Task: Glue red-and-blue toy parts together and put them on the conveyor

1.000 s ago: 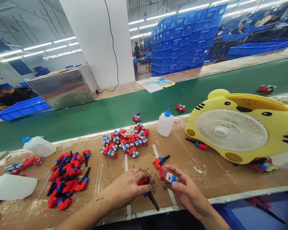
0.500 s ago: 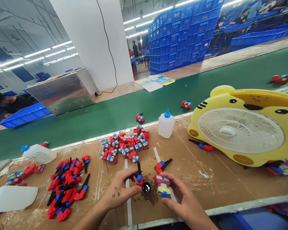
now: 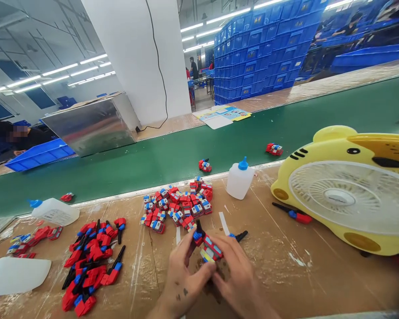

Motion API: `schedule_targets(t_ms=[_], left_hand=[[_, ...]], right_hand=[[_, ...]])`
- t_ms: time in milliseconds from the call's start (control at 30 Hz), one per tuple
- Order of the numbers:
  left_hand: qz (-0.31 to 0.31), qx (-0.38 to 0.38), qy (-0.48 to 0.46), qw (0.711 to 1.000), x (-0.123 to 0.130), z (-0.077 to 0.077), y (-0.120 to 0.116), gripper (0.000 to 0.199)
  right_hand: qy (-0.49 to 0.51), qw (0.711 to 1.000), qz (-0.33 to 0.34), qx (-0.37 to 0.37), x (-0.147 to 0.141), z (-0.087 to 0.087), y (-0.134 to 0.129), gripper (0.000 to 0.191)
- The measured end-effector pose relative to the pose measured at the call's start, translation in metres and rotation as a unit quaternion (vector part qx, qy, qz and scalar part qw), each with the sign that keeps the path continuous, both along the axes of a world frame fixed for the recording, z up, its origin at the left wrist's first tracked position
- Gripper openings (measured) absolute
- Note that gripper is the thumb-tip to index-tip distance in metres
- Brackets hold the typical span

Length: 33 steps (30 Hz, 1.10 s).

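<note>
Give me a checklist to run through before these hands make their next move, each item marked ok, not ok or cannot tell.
1. Left hand gripping the black-tipped piece: ok.
2. Right hand on the red-and-grey block: ok.
3. Piece fully fitted to block: cannot tell; they are close together and fingers hide part of them.
4. Standing bottle clear of both hands: ok, it stands beyond them.
5. Far-left bottle upright: not ok, it lies on its side.
6. More black-tipped pieces available: ok, a pile lies to the left.
</note>
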<state>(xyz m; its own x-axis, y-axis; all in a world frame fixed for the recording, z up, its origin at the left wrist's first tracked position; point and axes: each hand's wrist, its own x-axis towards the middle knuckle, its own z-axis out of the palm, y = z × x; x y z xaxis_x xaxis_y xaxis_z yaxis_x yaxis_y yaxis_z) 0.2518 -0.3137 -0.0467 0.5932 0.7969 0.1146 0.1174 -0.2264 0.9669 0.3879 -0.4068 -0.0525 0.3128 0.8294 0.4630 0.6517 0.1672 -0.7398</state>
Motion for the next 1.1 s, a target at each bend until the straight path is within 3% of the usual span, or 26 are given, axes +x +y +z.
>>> schedule_targets(t_ms=[67, 167, 233, 300, 400, 467, 567, 733, 833, 933, 1000, 1100], left_hand=[[0.075, 0.004, -0.025, 0.997, 0.017, 0.0, -0.003, 0.078], [0.12, 0.034, -0.033, 0.992, 0.04, 0.018, 0.021, 0.075], [0.092, 0.11, 0.044, 0.989, 0.055, 0.036, 0.058, 0.065], [0.064, 0.2, 0.188, 0.959, 0.071, 0.052, 0.107, 0.058], [0.062, 0.242, 0.298, 0.921, 0.105, 0.064, 0.185, 0.056], [0.042, 0.245, 0.358, 0.9, 0.13, 0.065, 0.227, 0.045], [-0.006, 0.235, 0.456, 0.858, 0.165, 0.058, 0.268, 0.03], [-0.073, 0.214, 0.537, 0.813, 0.191, 0.039, 0.29, 0.033], [-0.086, 0.22, 0.534, 0.812, 0.189, 0.03, 0.286, 0.037], [-0.089, 0.235, 0.51, 0.823, 0.168, 0.032, 0.282, 0.046], [-0.087, 0.248, 0.497, 0.827, 0.137, 0.043, 0.281, 0.056], [-0.073, 0.266, 0.506, 0.817, 0.059, 0.069, 0.274, 0.06]], right_hand=[[-0.037, 0.998, -0.032, 0.046, -0.006, 0.008, 0.017, 0.059], [-0.042, 0.996, -0.048, 0.058, -0.001, 0.02, 0.046, 0.058], [-0.014, 0.999, -0.04, 0.014, 0.017, 0.022, 0.065, 0.061], [0.011, 0.998, -0.033, -0.046, 0.044, 0.016, 0.083, 0.062], [0.002, 0.993, -0.01, -0.114, 0.082, -0.002, 0.101, 0.038], [-0.015, 0.99, 0.01, -0.139, 0.096, -0.014, 0.108, 0.033], [-0.041, 0.985, 0.017, -0.168, 0.097, -0.026, 0.113, 0.05], [-0.062, 0.98, 0.005, -0.187, 0.089, -0.032, 0.115, 0.046], [-0.051, 0.981, 0.025, -0.186, 0.092, -0.035, 0.113, 0.041], [-0.029, 0.98, 0.033, -0.193, 0.1, -0.038, 0.11, 0.029], [0.002, 0.98, 0.023, -0.196, 0.106, -0.038, 0.109, 0.023], [0.134, 0.972, -0.004, -0.193, 0.117, -0.037, 0.103, 0.027]])
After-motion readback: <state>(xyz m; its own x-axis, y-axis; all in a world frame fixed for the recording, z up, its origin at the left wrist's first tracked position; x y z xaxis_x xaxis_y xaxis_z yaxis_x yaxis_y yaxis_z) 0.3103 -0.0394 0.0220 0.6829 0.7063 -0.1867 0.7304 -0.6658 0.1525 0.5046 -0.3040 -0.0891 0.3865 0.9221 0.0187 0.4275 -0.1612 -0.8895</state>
